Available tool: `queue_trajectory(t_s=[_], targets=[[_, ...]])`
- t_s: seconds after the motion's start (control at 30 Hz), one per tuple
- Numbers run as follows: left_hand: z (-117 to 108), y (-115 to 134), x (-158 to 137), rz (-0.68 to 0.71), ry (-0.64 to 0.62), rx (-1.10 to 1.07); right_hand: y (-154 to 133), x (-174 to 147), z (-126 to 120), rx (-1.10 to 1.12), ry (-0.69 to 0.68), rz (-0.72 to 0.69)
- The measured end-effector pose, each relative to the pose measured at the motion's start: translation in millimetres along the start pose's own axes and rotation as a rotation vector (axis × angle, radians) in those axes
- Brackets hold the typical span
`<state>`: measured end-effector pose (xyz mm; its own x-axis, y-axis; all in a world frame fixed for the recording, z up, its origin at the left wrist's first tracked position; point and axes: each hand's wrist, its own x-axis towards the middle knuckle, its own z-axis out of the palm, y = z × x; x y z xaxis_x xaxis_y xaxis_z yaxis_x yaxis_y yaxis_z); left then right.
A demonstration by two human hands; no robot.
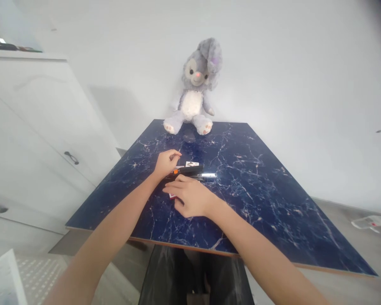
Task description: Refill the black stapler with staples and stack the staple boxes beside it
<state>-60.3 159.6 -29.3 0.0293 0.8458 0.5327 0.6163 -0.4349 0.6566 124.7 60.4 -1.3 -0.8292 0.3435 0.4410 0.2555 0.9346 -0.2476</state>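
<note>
My left hand (167, 165) is curled, thumb and fingers together, at the left end of a black tool with an orange part (187, 169). Whatever is in its fingers, I cannot make out. Behind the tool lies a small white piece with dark print (192, 164). A shiny silver strip (208, 175) juts out to the right, just in front of the black tool; whether the two are joined is unclear. Closer to me, my right hand (189, 195) reaches left over a small red-and-white item (172, 196), which shows between fingers and thumb; most of it is hidden.
All this lies on a dark blue marbled table (257, 190). A grey plush rabbit (192, 101) sits at its back edge against the white wall. White cabinets (34, 127) with dark handles stand on the left. A clear plastic package (373, 222) is on the floor at right.
</note>
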Motion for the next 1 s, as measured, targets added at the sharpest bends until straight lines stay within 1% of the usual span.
queue_trajectory(t_s=[0.1, 0.17, 0.27, 0.37, 0.43, 0.47, 0.53, 0.63, 0.7, 0.77, 0.9, 1.0], targets=[[0, 0, 2, -0.014, 0.025, -0.022, 3, 0, 6, -0.015, -0.015, 0.032], [1, -1, 2, -0.032, 0.045, -0.052, 6, -1, 5, 0.031, 0.024, 0.028], [0, 1, 2, -0.059, 0.075, -0.079, 10, -1, -3, 0.143, 0.18, 0.069], [-2, 4, 1, -0.057, 0.094, -0.09, 14, -2, -10, 0.21, 0.359, 0.192], [-2, 6, 0, -0.048, 0.091, -0.098, 16, -3, -11, 0.228, 0.391, 0.235], [-2, 7, -1, -0.043, 0.086, -0.098, 17, -3, -12, 0.228, 0.373, 0.235], [-2, 7, -1, -0.038, 0.08, -0.095, 18, -4, -12, 0.199, 0.291, 0.199], [-1, 7, -1, -0.044, 0.084, -0.105, 16, -3, -15, 0.105, 0.189, 0.144], [-1, 6, -1, -0.059, 0.104, -0.126, 15, -3, -18, 0.033, 0.134, 0.157], [-1, 4, 0, -0.08, 0.129, -0.145, 16, -5, -21, -0.074, 0.065, 0.206], [0, -1, 1, -0.125, 0.149, -0.189, 21, -11, -20, -0.312, -0.065, 0.368], [1, -3, 2, -0.143, 0.147, -0.211, 20, -13, -15, -0.382, -0.107, 0.455]])
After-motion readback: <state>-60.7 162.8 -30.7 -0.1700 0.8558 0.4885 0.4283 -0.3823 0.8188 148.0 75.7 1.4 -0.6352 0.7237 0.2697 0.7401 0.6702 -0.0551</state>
